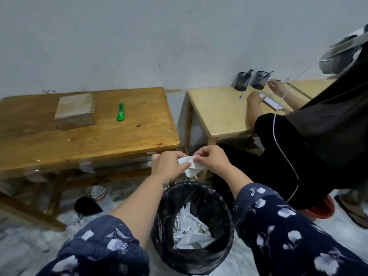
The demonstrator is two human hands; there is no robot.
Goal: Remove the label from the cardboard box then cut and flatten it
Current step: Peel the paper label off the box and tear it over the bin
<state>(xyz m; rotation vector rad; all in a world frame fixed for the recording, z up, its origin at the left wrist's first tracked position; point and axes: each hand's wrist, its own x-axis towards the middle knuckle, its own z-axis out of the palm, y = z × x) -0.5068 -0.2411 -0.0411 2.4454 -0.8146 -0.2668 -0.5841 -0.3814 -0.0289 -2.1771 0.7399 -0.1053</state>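
Note:
A closed brown cardboard box [75, 111] rests on the dark wooden table [129, 136] at the left. A green utility knife [120, 112] lies to the right of the box. My left hand [169, 164] and my right hand [211, 159] both pinch a crumpled white paper label [190, 166] between them. They hold it in the air just above and behind a black-lined bin [192, 228], off the table's near right corner. Both hands are far from the box and the knife.
The bin holds several white paper scraps. A second person in black sits at the right at a lighter table [217, 116] with two mesh pen cups [242, 81]. A black pouch [86, 206] and a tape roll [97, 193] lie on the floor under the table.

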